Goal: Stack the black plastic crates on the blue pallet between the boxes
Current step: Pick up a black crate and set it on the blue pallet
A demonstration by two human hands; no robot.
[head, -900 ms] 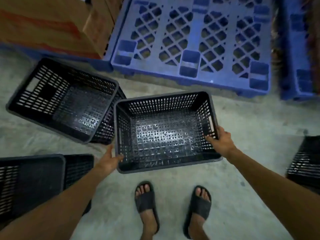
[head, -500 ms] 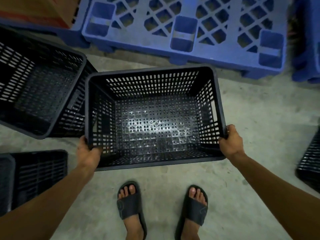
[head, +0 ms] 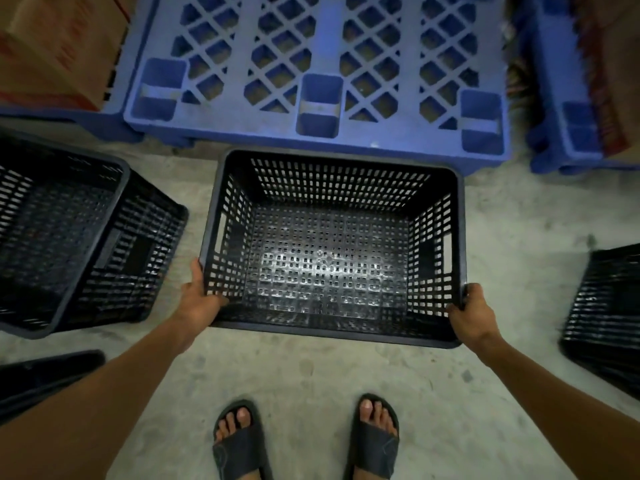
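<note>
1. Black crate (head: 332, 251), open side up, is held over the concrete floor (head: 311, 368), its far rim just short of the blue pallet (head: 322, 64).
2. Left hand (head: 199, 301) grips the crate's near-left corner; right hand (head: 471, 315) grips the near-right corner.
3. Another crate (head: 79, 233) lies tilted to the left, a third (head: 604, 317) at the right edge.
4. Cardboard box (head: 59, 46) sits at the top left.
5. Sandalled feet (head: 304, 441) stand below the crate.

Dark slide sandals (head: 239, 445) on both feet stand on a mottled grey concrete floor (head: 519, 237).
</note>
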